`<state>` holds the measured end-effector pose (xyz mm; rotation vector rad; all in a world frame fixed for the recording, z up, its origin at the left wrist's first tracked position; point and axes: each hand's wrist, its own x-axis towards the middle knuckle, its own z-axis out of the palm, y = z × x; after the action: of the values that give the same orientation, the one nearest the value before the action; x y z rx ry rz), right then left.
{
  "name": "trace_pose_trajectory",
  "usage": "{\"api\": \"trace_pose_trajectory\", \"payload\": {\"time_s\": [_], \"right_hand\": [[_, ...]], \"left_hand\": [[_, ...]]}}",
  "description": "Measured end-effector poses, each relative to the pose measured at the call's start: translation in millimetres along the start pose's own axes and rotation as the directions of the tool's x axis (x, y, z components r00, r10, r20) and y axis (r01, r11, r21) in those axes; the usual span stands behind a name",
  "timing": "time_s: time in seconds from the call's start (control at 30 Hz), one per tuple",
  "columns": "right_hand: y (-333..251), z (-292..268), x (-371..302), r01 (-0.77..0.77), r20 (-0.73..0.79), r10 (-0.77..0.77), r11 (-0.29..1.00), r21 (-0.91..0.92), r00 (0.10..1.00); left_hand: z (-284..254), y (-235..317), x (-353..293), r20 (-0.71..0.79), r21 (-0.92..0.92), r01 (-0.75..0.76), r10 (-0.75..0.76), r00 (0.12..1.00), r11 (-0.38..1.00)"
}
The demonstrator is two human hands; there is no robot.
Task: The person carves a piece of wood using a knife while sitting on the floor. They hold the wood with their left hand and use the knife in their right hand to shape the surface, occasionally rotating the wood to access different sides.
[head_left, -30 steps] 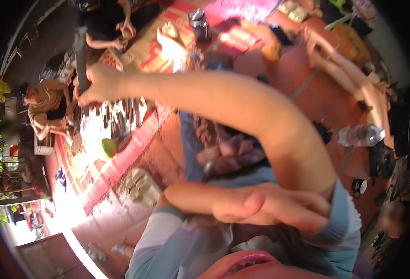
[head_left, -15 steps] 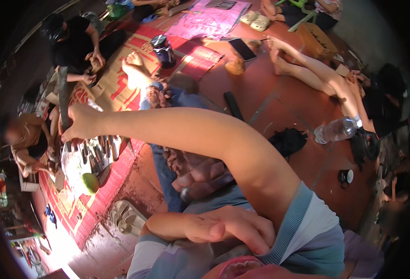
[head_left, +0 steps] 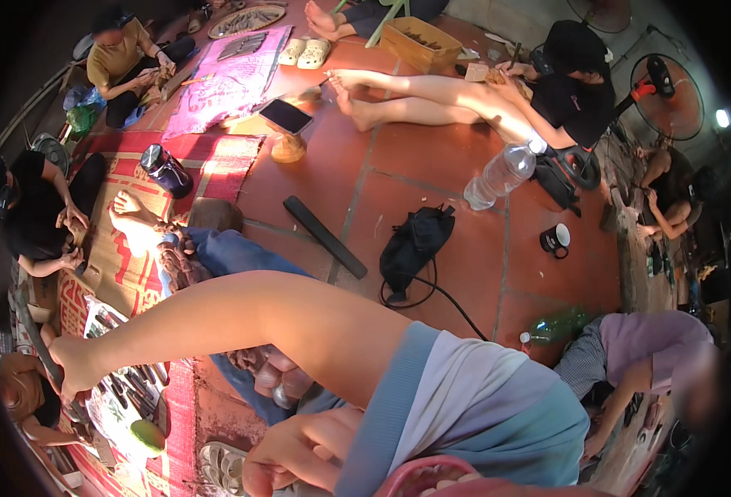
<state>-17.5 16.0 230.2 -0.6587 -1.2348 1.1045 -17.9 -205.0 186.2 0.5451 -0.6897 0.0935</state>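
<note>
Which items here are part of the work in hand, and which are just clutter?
In hand: right hand gripping dark rod; row of tools beside it.
Lying about: water bottle, black pouch, mug, phone on stand.

At twelve o'clock, a pink cloth, a pair of pale sandals and a wooden crate. Toward centre, a phone on a wooden stand, a dark flat bar and a black pouch with cord. At two o'clock, a clear plastic bottle, with a black mug just below.
</note>
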Motion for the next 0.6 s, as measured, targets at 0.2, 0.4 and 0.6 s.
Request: {"api": "trace_pose_trajectory", "payload": {"time_s": [0.2, 0.4, 0.6], "right_hand": [[0, -5, 3, -0.076, 0.101, 0.070, 0.995, 0.063, 0.992], [7, -20, 4, -0.032, 0.115, 0.017, 0.991, 0.128, 0.993], [13, -12, 5, -0.044, 0.090, 0.036, 0.995, 0.089, 0.995]], "left_hand": [[8, -2, 5, 0.042, 0.034, -0.041, 0.040, 0.998, 0.999], [11, -5, 5, 0.094, 0.014, -0.117, 0.115, 0.989, 0.993], [9, 19, 14, 0.171, 0.152, 0.106, -0.132, 0.976, 0.983]]}}
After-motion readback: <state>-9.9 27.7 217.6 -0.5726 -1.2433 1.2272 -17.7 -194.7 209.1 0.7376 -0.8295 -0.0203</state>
